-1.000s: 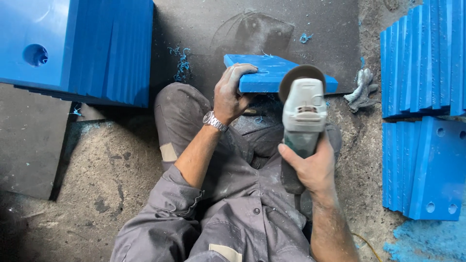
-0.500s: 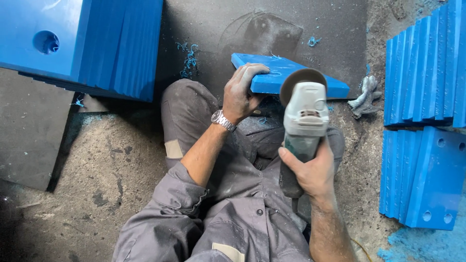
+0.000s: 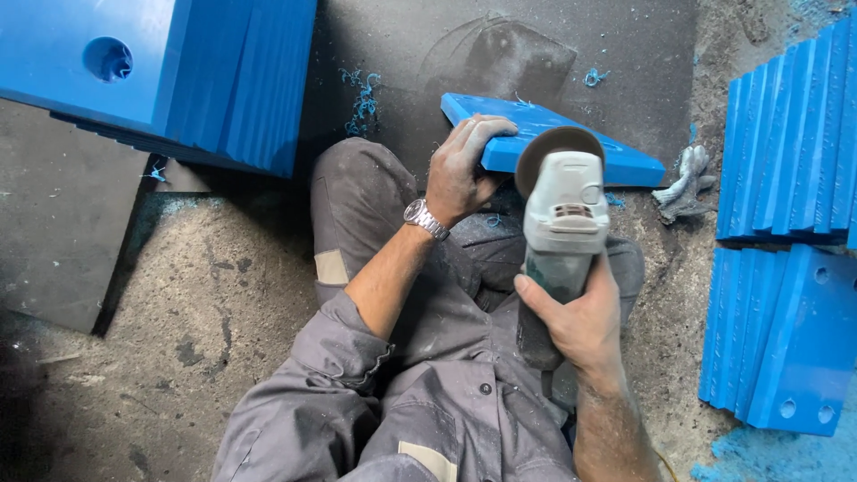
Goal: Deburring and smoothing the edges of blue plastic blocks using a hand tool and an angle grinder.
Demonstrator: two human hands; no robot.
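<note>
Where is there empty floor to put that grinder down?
Bare dusty floor lies left of the person's knee, below the leaning blue slabs. More dark floor opens beyond the blue plate. It is crowded on the right: a glove and stacked blue plates hem in the right hand and grinder. The left hand grips the plate.

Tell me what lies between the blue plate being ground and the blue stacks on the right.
In the head view, a crumpled grey glove lies on the dusty floor between the blue plate and right-hand stacks.

A workshop: stacks of cut blue plastic slabs [image 3: 786, 134] stand on a dusty concrete floor [image 3: 205, 295] strewn with blue shavings [image 3: 361, 94], and an angle grinder [image 3: 562, 214] is in use.
</note>
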